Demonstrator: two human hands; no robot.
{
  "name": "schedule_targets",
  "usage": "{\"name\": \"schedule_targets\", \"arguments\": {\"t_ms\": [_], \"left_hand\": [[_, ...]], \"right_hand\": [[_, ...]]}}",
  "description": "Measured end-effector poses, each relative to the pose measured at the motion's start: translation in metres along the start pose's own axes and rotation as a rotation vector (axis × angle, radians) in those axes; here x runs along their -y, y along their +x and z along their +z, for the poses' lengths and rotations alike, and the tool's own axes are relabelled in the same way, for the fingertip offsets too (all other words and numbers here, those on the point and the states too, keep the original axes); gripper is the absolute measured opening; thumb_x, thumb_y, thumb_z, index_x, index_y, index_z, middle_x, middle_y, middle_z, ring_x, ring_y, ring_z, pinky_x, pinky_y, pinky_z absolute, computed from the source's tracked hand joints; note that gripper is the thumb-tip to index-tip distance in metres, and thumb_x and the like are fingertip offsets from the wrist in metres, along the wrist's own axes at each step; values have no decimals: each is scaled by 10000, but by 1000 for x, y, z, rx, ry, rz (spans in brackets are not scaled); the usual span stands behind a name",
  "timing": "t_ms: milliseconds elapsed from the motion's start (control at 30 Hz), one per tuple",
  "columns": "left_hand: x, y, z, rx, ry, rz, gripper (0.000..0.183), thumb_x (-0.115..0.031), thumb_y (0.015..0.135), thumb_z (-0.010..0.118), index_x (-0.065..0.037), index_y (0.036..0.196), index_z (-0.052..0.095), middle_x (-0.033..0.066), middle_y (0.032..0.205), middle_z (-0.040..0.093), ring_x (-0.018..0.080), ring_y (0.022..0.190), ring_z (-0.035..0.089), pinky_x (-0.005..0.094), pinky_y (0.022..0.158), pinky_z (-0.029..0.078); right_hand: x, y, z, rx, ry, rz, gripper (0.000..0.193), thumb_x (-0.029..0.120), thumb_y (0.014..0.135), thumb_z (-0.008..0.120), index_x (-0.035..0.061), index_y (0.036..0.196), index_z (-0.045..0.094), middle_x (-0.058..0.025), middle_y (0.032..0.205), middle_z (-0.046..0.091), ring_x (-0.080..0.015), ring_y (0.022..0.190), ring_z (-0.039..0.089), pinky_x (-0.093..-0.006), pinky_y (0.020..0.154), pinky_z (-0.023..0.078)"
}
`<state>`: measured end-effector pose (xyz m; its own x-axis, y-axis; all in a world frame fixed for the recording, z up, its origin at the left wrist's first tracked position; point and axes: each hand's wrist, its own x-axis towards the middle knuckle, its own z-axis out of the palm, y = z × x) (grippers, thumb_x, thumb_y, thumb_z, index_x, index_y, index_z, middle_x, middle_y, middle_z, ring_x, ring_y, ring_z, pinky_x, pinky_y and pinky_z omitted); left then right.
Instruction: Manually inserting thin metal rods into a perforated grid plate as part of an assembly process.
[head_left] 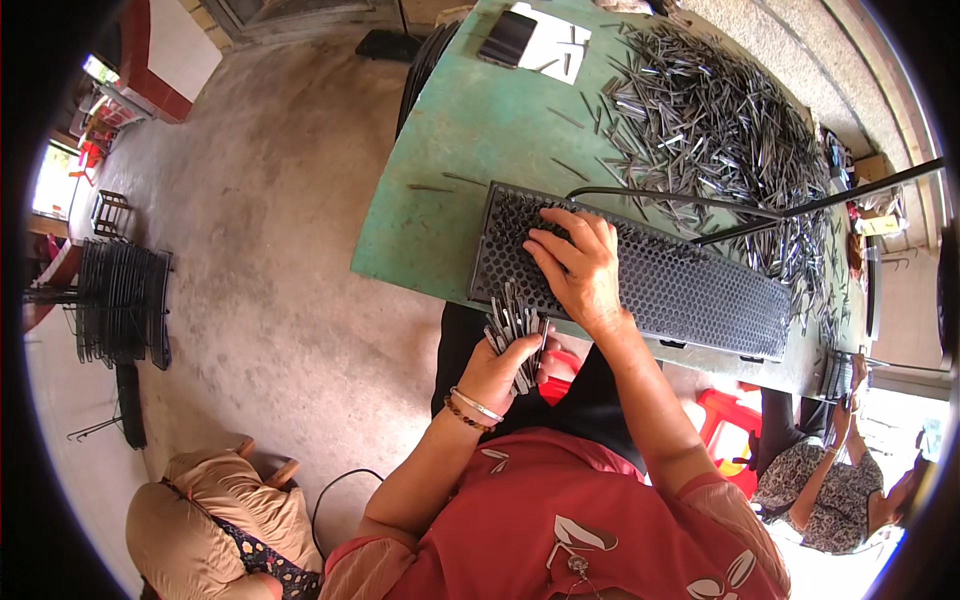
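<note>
My left hand (490, 375) is wrapped round a bundle of thin dark metal-looking strips (513, 322), their ends fanning out above the thumb. It is just off the table's near edge, in front of a long black tray (700, 296) full of small round holes. Over the left part of that tray is my right hand (583, 262), its fingers bent and their tips down at the holes. Whatever those fingertips pinch, if anything, is too small or hidden to make out. A large heap of similar loose strips (715, 125) covers the far right of the table.
The green table (430, 220) carries a dark box-like item (507, 38) and white paper (555, 48) at its far end. A black bent rod (680, 198) crosses above the tray. Other people sit at lower left and right. A red stool (728, 435) stands below the table.
</note>
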<state>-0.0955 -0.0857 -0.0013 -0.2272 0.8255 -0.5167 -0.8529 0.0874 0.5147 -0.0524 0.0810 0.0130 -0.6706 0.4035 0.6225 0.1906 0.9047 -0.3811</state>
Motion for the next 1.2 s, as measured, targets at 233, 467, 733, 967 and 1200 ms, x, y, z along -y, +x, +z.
{"name": "schedule_targets", "arguments": {"t_ms": [233, 467, 733, 967, 1200], "left_hand": [[-1, -1, 1, -21, 3, 88, 157, -96, 889, 579, 14, 996, 612, 60, 819, 645, 124, 656, 587, 262, 584, 483], [4, 1, 1, -65, 168, 158, 154, -72, 902, 550, -8, 1036, 593, 88, 909, 644, 172, 783, 636, 301, 649, 561], [-4, 0, 12, -12, -87, -48, 214, -105, 904, 551, 49, 1047, 590, 145, 932, 637, 233, 830, 663, 360, 704, 588], [13, 2, 3, -63, 72, -16, 193, -111, 909, 520, 35, 1012, 596, 117, 893, 655, 209, 757, 655, 330, 659, 566], [11, -2, 2, -61, 179, -6, 173, -125, 901, 539, 9, 998, 592, 101, 856, 658, 180, 714, 643, 297, 598, 543]], "right_hand": [[16, -8, -37, 253, 436, 326, 150, 108, 799, 707, -6, 894, 688, -120, 873, 652, -235, 760, 614, -318, 703, 487], [26, -19, -55, 585, 812, 733, 131, 81, 829, 687, -39, 883, 689, -84, 832, 658, -113, 751, 608, -242, 652, 474], [8, -11, -44, 146, 795, 760, 187, 104, 870, 662, -32, 998, 674, -59, 872, 673, -87, 752, 599, -224, 686, 494], [-8, 1, -14, -36, 440, 494, 185, 75, 825, 698, 16, 1000, 683, -51, 856, 684, -79, 744, 603, -233, 700, 490], [-11, -5, -3, -30, 233, 173, 179, 98, 757, 720, 48, 927, 690, -81, 901, 668, -254, 816, 621, -351, 753, 471]]}}
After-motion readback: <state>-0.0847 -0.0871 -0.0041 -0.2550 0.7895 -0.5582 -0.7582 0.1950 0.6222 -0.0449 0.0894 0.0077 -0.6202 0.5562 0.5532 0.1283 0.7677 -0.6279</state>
